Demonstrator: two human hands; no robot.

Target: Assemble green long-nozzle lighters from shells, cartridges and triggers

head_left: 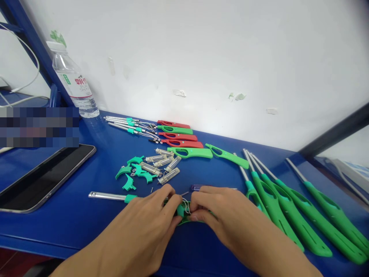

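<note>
My left hand [148, 217] and my right hand [221, 206] are closed over an opened green gas lighter body [184, 221] near the table's front. Its long metal tube [106, 196] with a teal collar points left, past my left hand. Between my fingertips show white wires [186, 206] and a teal trigger [180, 210]; the left fingers pinch beside the trigger. My right thumb and fingers grip the casing by the wires. Both hands hide much of the inside. Just behind my right hand lies a screwdriver [196, 187] with a dark purple handle.
Behind lie loose teal triggers [129, 182], clear fuel tanks [169, 176], red and green shell halves [181, 144] and metal tubes with wires [122, 125]. Several green lighters [302, 209] lie at right. A phone [49, 177] and water bottle [73, 82] stand left, before a white wall.
</note>
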